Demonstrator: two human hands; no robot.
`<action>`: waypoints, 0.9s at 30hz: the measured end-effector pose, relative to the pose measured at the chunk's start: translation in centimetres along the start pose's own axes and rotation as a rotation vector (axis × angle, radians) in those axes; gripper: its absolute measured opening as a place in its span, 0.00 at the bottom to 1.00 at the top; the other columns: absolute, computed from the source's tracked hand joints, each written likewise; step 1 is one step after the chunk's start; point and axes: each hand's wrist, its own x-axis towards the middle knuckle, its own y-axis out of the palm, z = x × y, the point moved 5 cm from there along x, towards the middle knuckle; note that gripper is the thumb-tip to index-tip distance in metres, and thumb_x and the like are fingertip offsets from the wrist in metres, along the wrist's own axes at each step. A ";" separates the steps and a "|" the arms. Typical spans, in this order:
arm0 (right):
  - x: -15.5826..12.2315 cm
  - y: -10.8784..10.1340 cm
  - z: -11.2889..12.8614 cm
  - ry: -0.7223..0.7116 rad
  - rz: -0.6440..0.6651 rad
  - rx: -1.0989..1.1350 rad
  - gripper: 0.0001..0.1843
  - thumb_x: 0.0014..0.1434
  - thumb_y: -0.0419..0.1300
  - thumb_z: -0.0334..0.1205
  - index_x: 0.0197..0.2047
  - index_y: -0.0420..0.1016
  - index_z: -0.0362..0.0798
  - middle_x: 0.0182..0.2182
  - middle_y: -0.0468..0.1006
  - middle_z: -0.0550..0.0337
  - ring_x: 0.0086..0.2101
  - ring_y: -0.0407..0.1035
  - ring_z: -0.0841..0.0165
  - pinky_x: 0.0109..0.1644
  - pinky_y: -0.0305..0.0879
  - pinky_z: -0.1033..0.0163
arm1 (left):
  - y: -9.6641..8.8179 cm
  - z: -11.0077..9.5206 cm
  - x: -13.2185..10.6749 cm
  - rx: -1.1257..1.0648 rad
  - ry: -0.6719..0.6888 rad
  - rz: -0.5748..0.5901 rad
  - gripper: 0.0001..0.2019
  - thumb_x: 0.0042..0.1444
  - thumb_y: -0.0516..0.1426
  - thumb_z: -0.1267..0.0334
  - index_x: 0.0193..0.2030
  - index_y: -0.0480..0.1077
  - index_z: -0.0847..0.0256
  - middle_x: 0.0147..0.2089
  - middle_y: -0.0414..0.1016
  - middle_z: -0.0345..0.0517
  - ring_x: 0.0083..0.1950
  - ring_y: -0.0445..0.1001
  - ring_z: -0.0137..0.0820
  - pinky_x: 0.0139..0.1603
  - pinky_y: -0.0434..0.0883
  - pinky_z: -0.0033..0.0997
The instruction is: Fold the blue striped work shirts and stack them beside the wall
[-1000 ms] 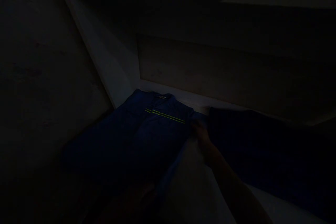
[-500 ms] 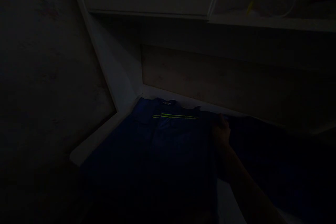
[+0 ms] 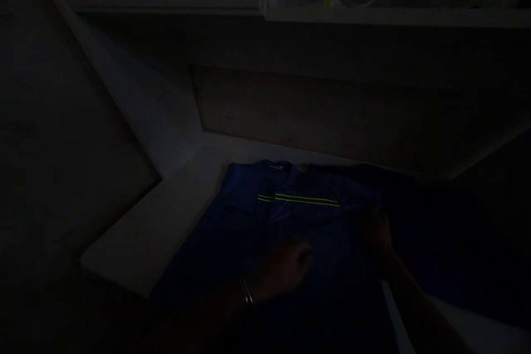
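The scene is very dark. A blue work shirt [image 3: 265, 232] with a thin yellow-green stripe [image 3: 307, 199] across the chest lies flat on a white table [image 3: 141, 243]. My left hand [image 3: 286, 268], with a bracelet at the wrist, rests on the shirt's front below the stripe, its fingers curled loosely. My right hand [image 3: 377, 238] lies on the shirt's right edge near the sleeve. Whether its fingers pinch the cloth is lost in the dark.
More dark cloth [image 3: 448, 243] lies on the table to the right of the shirt. A wooden panel [image 3: 315, 116] stands behind the table. A shelf [image 3: 373, 14] above it carries a pale object and something red. The floor lies to the left.
My left hand has come into view and settled on the shirt's front. My right hand has shifted slightly along the shirt's right edge. The camera has swung, so the shirt appears further right.
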 end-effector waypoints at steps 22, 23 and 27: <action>-1.4 2.7 -3.5 0.167 -0.100 -0.014 0.25 0.58 0.55 0.44 0.57 0.75 0.48 0.58 0.67 0.47 0.57 0.65 0.53 0.59 0.65 0.50 | -22.3 26.4 -4.9 0.299 -0.488 -0.580 0.17 0.60 0.48 0.51 0.42 0.70 0.60 0.45 0.78 0.52 0.45 0.77 0.39 0.48 0.71 0.37; -1.4 2.7 -3.7 0.178 -0.099 -0.020 0.26 0.58 0.55 0.44 0.58 0.75 0.47 0.58 0.67 0.47 0.57 0.65 0.53 0.59 0.65 0.51 | -23.3 27.3 -6.2 0.353 -0.547 -0.623 0.17 0.60 0.47 0.52 0.41 0.70 0.60 0.45 0.78 0.54 0.45 0.77 0.40 0.47 0.71 0.37; -1.5 2.9 -3.8 0.204 -0.068 -0.032 0.27 0.60 0.54 0.46 0.59 0.74 0.45 0.60 0.65 0.44 0.56 0.65 0.53 0.59 0.66 0.51 | -24.9 29.0 -10.0 0.615 -0.706 -0.504 0.11 0.58 0.49 0.59 0.35 0.71 0.58 0.36 0.79 0.53 0.41 0.78 0.43 0.39 0.70 0.37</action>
